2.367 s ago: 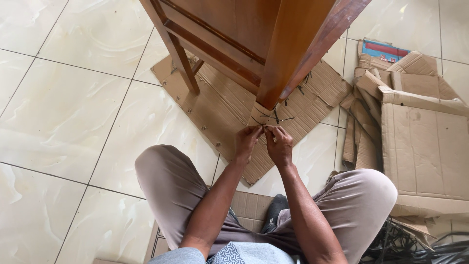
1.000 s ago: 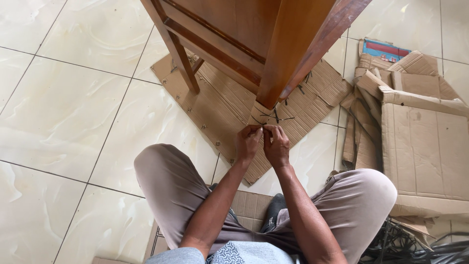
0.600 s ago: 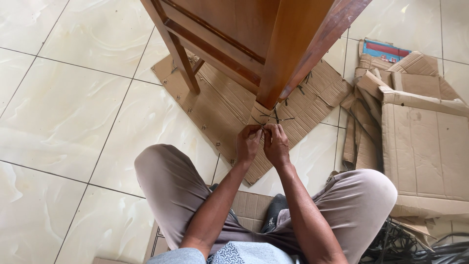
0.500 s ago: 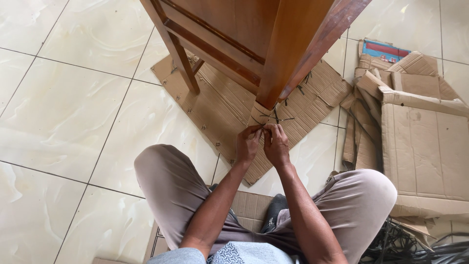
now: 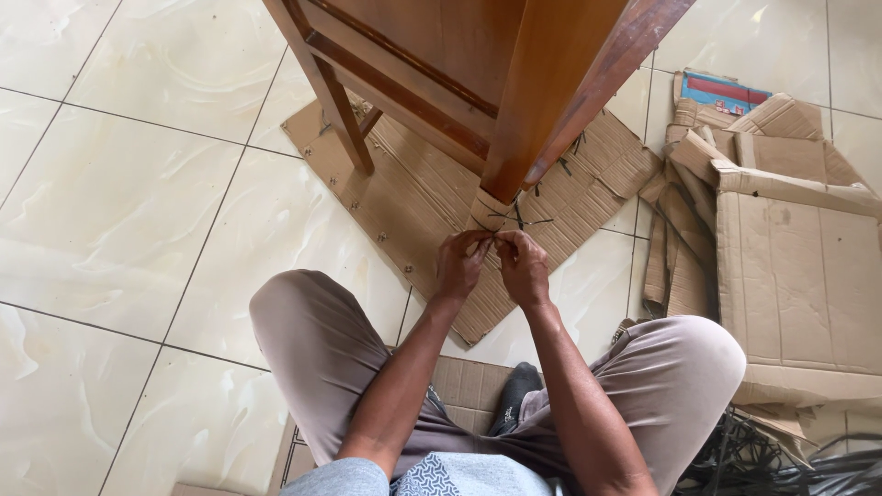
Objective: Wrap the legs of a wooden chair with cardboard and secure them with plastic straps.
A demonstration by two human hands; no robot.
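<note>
One dark tie (image 5: 497,239) is pinched between two hands, left (image 5: 459,264) and right (image 5: 525,268), below one cardboard-wrapped wooden leg (image 5: 542,110).

Both hands' fingers (image 5: 480,243) pinch a thin black tie (image 5: 514,219) at the cardboard-wrapped chair leg (image 5: 487,209).

There is only one view, from the camera on my head. It looks steeply down past my arms to my knees and the pale glossy tiled floor (image 5: 119,202). It is close: my two hands sit near the middle, under the brown wooden furniture leg (image 5: 542,101).
</note>
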